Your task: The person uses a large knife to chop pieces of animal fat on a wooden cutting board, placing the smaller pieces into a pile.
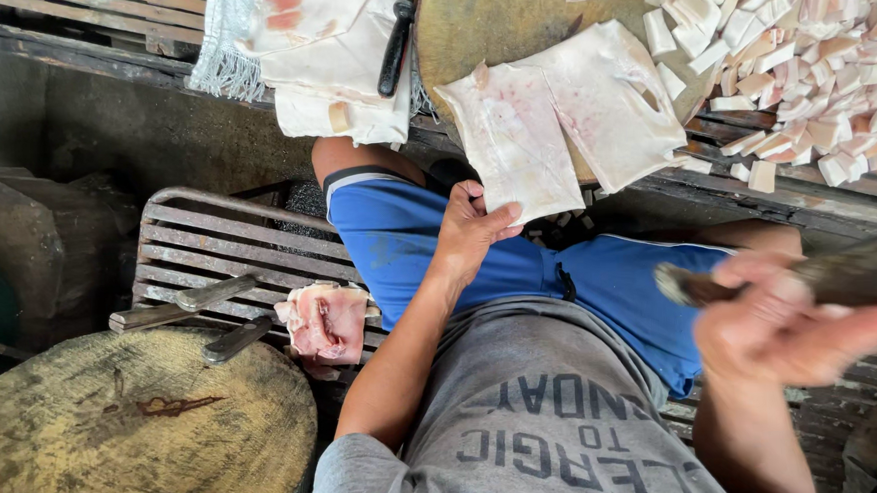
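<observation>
My left hand (pixel 470 230) pinches the near edge of a flat white slab of pork skin (pixel 513 143) that hangs over the rim of a round wooden chopping block (pixel 506 13). A second white slab (pixel 616 102) lies beside it on the block. My right hand (pixel 778 324), blurred, is closed around the handle of a dark long tool (pixel 850 275), probably a knife, held over my right thigh. A heap of small cut white and pink pieces (pixel 808 47) spreads at the top right.
A black-handled knife (pixel 395 44) rests on stacked white slabs and a fringed cloth (pixel 323 52). On a metal slatted bench (pixel 208 244) at my left lie a pink meat chunk (pixel 324 322) and two knives (pixel 186 302). Another round wooden block (pixel 128 433) stands at lower left.
</observation>
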